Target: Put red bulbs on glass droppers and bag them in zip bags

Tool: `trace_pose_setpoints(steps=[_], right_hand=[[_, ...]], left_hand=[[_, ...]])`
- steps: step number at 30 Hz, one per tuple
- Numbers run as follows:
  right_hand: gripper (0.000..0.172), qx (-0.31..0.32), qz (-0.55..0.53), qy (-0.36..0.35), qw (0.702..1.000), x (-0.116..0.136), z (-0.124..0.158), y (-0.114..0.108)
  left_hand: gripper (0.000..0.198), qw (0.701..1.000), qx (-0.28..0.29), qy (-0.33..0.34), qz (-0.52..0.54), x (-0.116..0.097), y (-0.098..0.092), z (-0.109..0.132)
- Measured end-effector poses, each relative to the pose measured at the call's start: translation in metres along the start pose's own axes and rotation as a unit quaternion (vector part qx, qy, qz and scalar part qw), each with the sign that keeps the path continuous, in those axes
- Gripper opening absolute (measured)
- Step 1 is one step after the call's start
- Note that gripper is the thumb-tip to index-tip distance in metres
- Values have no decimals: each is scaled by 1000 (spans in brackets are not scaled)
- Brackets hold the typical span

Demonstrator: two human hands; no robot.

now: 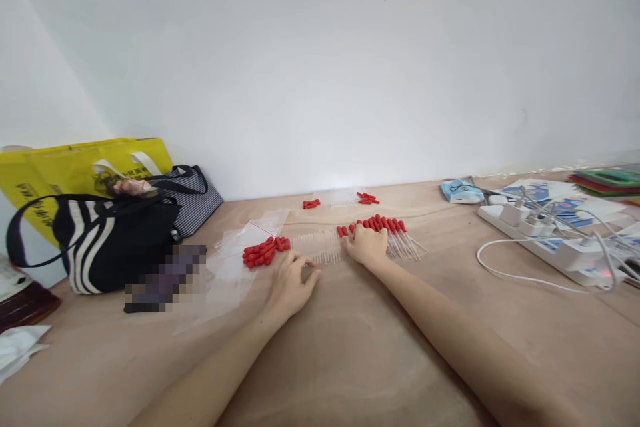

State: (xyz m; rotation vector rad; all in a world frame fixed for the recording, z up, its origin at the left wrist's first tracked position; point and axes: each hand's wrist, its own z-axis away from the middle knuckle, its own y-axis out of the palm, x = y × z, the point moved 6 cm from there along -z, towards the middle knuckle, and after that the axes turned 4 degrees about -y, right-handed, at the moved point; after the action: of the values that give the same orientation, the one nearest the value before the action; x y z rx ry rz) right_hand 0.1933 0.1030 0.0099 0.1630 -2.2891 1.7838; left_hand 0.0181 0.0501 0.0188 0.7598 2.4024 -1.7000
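Observation:
My left hand point(290, 281) rests flat on the table, fingers stretched toward a row of clear thin tubes point(316, 246). Just left of those tubes lies a pile of loose red caps point(264, 251). My right hand point(367, 245) lies palm down on a row of red-capped clear droppers point(395, 233), its fingers curled over their red ends. What its fingers grip, if anything, is hidden. Clear plastic bags point(235, 260) lie to the left of the caps. Further back lie two small groups of red caps point(311, 203) point(367, 198) with more clear tubes point(345, 197).
A striped black-and-white bag point(107, 240), a yellow bag point(65, 170) and a second striped bag point(193, 197) stand at the left. A white power strip point(555, 243) with plugs and cables lies at the right, with papers point(545, 190) and a blue packet point(460, 191) behind it.

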Motion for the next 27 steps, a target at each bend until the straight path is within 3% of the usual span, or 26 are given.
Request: trace_pose_setpoints(steps=[5,10,20,27], right_hand=[[31,-1,-6,-60,998,17,6,-1],[29,24,-1,-45,999,26,5,5],[26,54,-2,-25,998,29,-4,11],[28,35,-9,-33,999,24,1,1]], left_hand=[[16,980,-92,-82,-156,36,-34,-15],[21,960,-105,-139,-217,66,-53,-19],[30,964,-85,-126,-216,65,-43,-35],[34,951,-40,-202,-231,73,-40,-68]])
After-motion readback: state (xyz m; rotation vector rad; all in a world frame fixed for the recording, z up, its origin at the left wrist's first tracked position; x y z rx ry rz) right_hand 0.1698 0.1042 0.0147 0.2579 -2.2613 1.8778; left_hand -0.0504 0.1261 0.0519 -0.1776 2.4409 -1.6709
